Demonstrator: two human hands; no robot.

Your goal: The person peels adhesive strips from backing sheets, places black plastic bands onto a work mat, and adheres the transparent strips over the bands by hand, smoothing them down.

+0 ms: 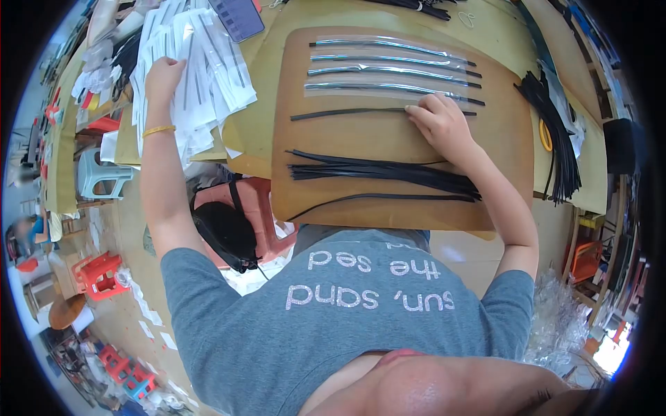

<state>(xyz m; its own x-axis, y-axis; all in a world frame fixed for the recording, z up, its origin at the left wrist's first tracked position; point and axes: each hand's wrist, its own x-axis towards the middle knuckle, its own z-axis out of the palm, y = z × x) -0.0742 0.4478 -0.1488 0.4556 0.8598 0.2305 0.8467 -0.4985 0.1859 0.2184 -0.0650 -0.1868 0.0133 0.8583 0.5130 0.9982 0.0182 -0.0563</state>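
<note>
My left hand (164,75) rests on a fanned pile of white, glossy sheets (215,97), several with dark lines along them. Its fingers are curled and closed at the pile; what lies between them is hidden. Over the brown board (510,139), my right hand (440,125) pinches a thin black strip (347,111) that lies across it. Above that strip, several black strips covered by clear film (388,68) are laid out in parallel rows. Below my right hand lies a loose bundle of black strips (374,173), with a single curved strip (374,197) nearest my body.
A phone (238,17) lies at the pile's top edge. To the right hangs another black bundle (551,132) beside a yellow-orange ring (545,135). Below the table at left, a black bag (225,232) sits on a pink stool (260,208). More stools (100,274) stand farther left.
</note>
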